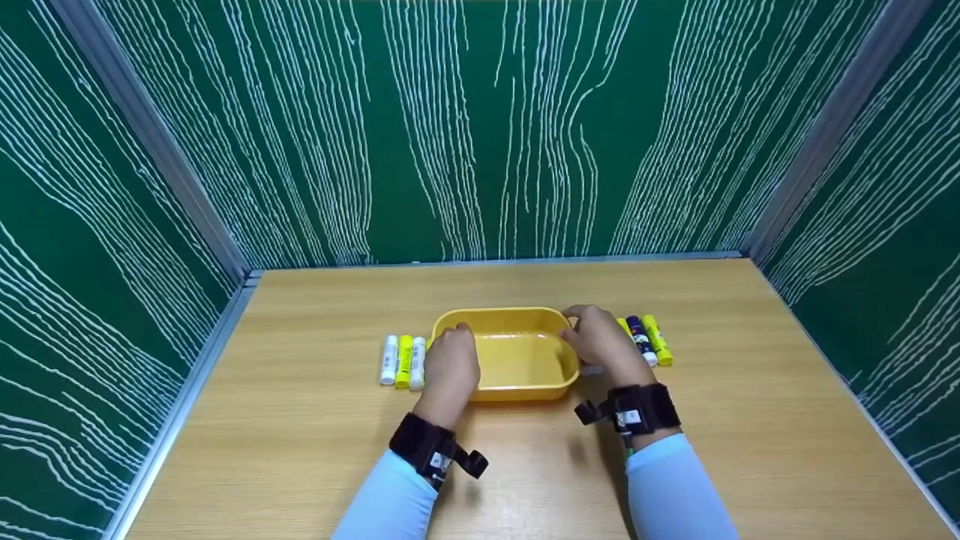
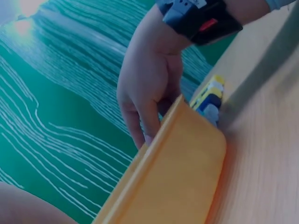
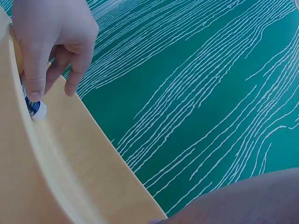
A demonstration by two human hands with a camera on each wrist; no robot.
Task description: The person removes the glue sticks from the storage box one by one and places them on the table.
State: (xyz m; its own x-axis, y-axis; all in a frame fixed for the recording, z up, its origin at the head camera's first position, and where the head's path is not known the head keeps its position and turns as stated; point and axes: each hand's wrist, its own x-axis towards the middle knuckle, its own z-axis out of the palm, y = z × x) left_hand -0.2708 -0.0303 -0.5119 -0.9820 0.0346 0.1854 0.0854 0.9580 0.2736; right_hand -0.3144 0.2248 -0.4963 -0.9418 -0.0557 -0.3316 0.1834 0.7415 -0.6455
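A yellow plastic tray point(image 1: 525, 393) stands on the table. My left hand point(image 1: 452, 365) reaches over its left end; in the right wrist view its thumb and fingers pinch a blue-labelled glue stick with a white end point(image 3: 36, 111), low inside the tray. Most of that stick is hidden behind the fingers. At the opposite end, my right hand point(image 1: 602, 343) grips the tray's rim, as the left wrist view shows with the fingers point(image 2: 147, 121) over the edge. Three glue sticks point(image 1: 403, 361), white, yellow and white, lie just left of the tray.
Right of the tray, partly behind my right hand, lie more glue sticks point(image 1: 643, 339), yellow and dark blue. The wooden table point(image 1: 300, 450) is bordered by green panels point(image 1: 637, 135) with white wavy lines, along metal edges at the back and sides.
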